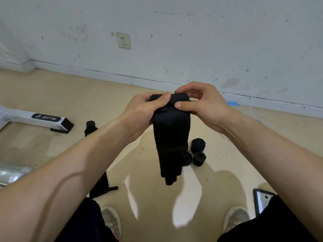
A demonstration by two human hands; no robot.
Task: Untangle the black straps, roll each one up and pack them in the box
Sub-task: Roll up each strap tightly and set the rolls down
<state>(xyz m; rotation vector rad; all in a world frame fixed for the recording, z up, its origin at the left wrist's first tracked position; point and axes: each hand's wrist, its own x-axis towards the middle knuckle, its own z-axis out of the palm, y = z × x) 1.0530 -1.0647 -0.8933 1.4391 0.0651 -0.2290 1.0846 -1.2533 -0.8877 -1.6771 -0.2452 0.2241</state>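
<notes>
two hands are pinching the top of a black strap at frame centre: left hand w/ thumb pressing its folded top, right hand nipping it btwn thumb & finger. rest is hanging down. three rolls are sitting on the floor just right of it.

There was a single view, from a wide-angle camera worn on the person's head. It looked forward and steeply down, so the person's own forearms ran in from the bottom corners and both hands, the left hand and the right hand, sat close at mid-frame. Below them lay the floor and the shoes at the bottom edge; the wall filled the upper part, its lines bowed by the lens.
</notes>
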